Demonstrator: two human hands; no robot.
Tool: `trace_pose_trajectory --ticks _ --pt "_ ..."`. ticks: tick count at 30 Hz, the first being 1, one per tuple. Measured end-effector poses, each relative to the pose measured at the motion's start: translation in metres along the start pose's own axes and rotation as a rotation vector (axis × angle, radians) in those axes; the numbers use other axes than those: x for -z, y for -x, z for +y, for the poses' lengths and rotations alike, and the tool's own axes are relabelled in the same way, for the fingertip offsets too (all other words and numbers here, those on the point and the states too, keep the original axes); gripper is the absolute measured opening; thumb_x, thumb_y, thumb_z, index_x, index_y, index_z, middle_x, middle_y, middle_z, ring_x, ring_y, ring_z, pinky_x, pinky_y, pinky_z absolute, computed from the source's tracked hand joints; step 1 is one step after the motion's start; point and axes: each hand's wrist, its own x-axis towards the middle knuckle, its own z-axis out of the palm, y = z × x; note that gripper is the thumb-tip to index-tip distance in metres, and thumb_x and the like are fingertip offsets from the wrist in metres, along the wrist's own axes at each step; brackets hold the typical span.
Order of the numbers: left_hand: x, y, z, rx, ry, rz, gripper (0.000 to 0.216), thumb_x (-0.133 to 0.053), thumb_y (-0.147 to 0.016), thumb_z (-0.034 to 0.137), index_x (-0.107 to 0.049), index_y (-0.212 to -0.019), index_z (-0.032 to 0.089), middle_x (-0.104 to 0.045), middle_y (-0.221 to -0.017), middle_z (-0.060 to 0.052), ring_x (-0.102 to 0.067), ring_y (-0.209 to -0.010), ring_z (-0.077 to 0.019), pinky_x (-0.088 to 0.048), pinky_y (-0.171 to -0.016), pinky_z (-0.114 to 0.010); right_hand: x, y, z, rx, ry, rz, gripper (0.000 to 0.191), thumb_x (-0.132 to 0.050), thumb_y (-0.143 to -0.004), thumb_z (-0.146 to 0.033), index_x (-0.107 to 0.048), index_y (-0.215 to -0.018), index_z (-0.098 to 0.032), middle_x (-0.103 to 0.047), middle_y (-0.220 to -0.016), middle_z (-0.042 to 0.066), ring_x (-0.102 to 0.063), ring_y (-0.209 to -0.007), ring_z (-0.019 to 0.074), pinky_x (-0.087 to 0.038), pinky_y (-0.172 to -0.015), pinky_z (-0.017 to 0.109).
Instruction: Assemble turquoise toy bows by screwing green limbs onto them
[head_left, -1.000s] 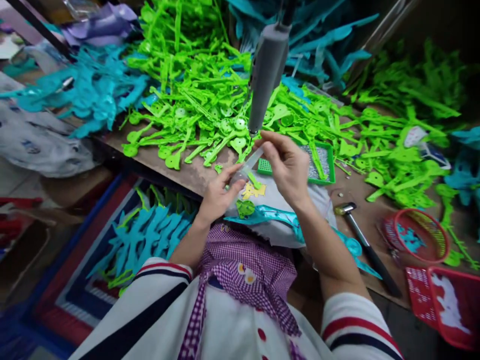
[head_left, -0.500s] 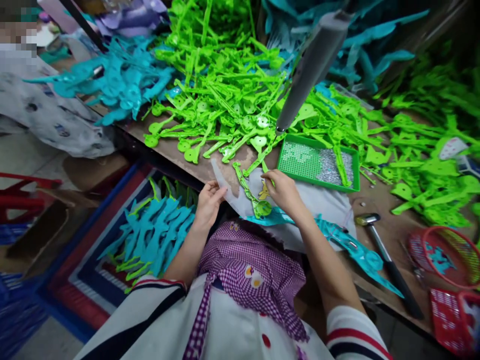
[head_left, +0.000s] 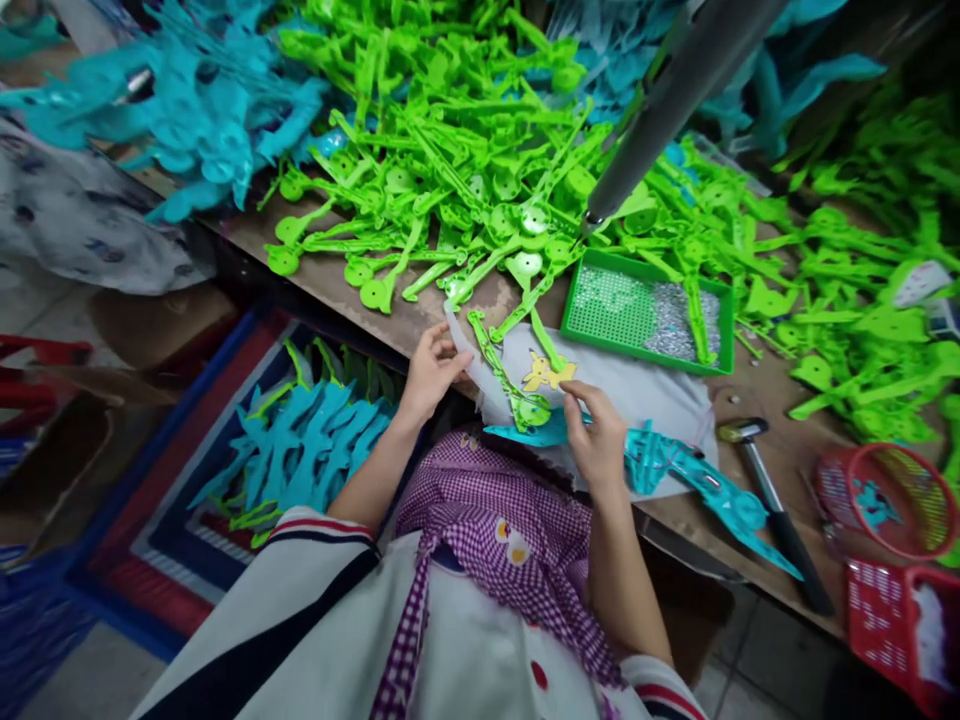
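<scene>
My left hand (head_left: 435, 370) is closed on the upturned left edge of a white cloth (head_left: 660, 405). My right hand (head_left: 596, 430) hovers over the cloth beside a yellow cartoon print (head_left: 547, 370), with thumb and fingertips pinched; whatever is between them is too small to make out. Between my hands lies a bright green plastic piece (head_left: 495, 365) with a round end. Its round end rests by a teal plastic piece (head_left: 536, 430), partly hidden behind my right hand. Another green piece (head_left: 546, 340) reaches onto the cloth above the print.
Green plastic parts (head_left: 450, 180) are heaped behind, near a green tray (head_left: 645, 350) of tiny silvery pieces. A grey tool (head_left: 660, 110) hangs above. At right lie a hammer (head_left: 772, 500) and red baskets (head_left: 885, 500). A blue-rimmed crate (head_left: 112, 600) at lower left holds teal-and-green pieces.
My right hand has drawn back toward me from the green pieces, uncovering the yellow print. My left hand stays at the cloth's edge. The whole view has shifted slightly.
</scene>
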Motion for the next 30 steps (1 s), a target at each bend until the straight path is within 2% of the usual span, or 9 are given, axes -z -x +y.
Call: trace_pose_trajectory --ticks 4,15,25,30 --pt "-0.004 -0.002 -0.003 0.015 -0.007 -0.023 0.083 -0.096 -0.058 0.042 -0.051 -0.126 0.025 -0.069 -0.095 -0.002 -0.07 -0.066 -0.0144 -0.061 -0.058 -0.026 -0.012 0.009 0.005 0.005 0.041 0.034 0.024 -0.051 -0.099 -0.031 -0.071 -0.11 -0.027 -0.077 -0.112 0.008 -0.071 -0.109 0.0263 -0.056 -0.096 0.051" --pt "-0.007 -0.001 -0.006 0.051 -0.062 -0.098 0.078 -0.094 -0.063 0.037 -0.056 -0.13 0.023 -0.069 -0.094 -0.003 -0.068 -0.062 -0.0131 -0.06 -0.055 -0.026 -0.02 0.014 0.007 0.064 0.168 -0.089 0.026 -0.05 -0.1 -0.033 -0.071 -0.111 -0.024 -0.078 -0.112 0.009 -0.072 -0.107 0.0247 -0.053 -0.095 0.044" --pt "-0.014 0.004 -0.014 0.005 -0.204 -0.054 0.078 -0.09 -0.068 0.031 -0.053 -0.137 0.023 -0.064 -0.089 0.0 -0.063 -0.056 -0.0106 -0.054 -0.048 -0.023 -0.02 0.013 0.007 0.069 0.211 -0.097 0.027 -0.048 -0.101 -0.034 -0.072 -0.111 -0.027 -0.078 -0.112 0.007 -0.073 -0.106 0.0246 -0.054 -0.092 0.043" --pt "-0.011 -0.002 -0.013 0.016 -0.266 -0.144 0.082 -0.088 -0.071 0.031 -0.051 -0.144 0.027 -0.062 -0.085 0.002 -0.064 -0.055 -0.0114 -0.053 -0.048 -0.023 -0.022 0.014 0.008 0.099 0.221 -0.072 0.025 -0.05 -0.1 -0.032 -0.071 -0.11 -0.024 -0.079 -0.11 0.008 -0.073 -0.104 0.024 -0.053 -0.089 0.041"
